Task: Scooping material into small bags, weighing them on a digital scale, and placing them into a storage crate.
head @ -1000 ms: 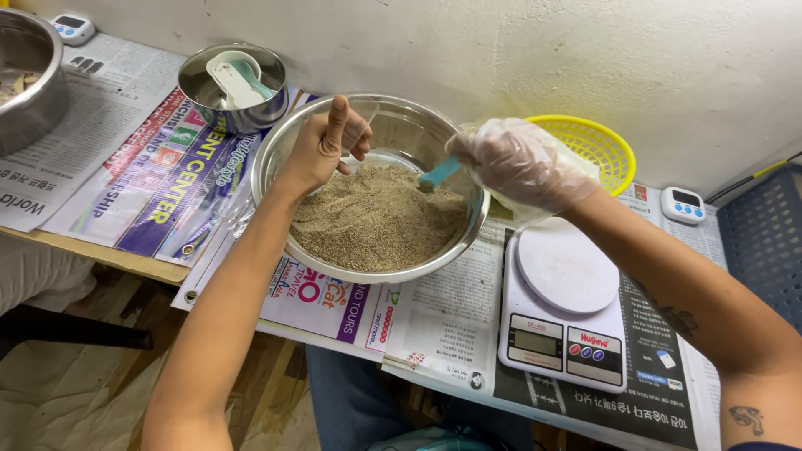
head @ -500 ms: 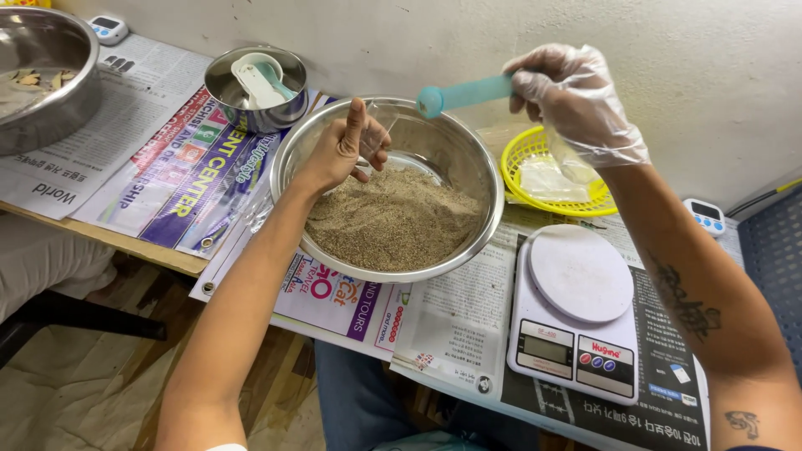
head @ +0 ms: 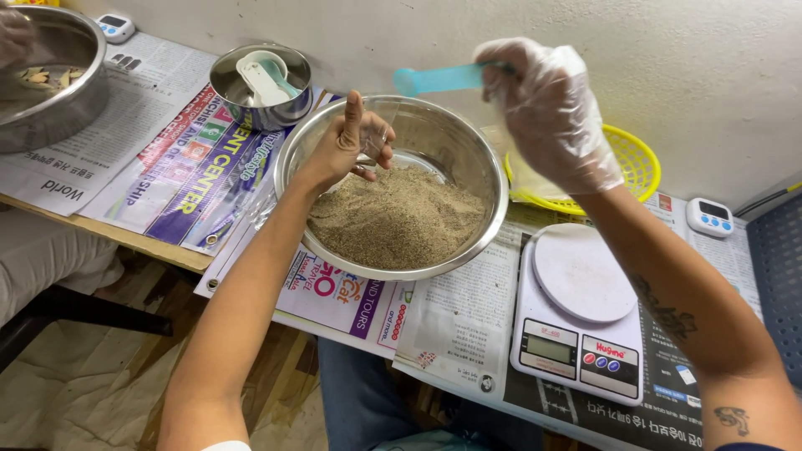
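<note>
A large steel bowl (head: 468, 142) holds a heap of brown ground powder (head: 397, 217). My left hand (head: 347, 146), bare, holds a small clear plastic bag (head: 376, 134) open over the bowl's far left side, thumb up. My right hand (head: 547, 108), in a clear plastic glove, grips a teal scoop (head: 434, 79) held level above the bowl's far rim, its head pointing left toward the bag.
A white digital scale (head: 581, 313) sits right of the bowl on newspaper (head: 455, 321). A yellow basket (head: 639, 163) stands behind it, a small timer (head: 710, 217) at right. A small steel bowl with scoops (head: 261, 83) and another large steel bowl (head: 50, 79) stand at left.
My right hand lifted the teal scoop out of the powder and carried it up and left, toward the bag in my left hand. The left hand stayed put.
</note>
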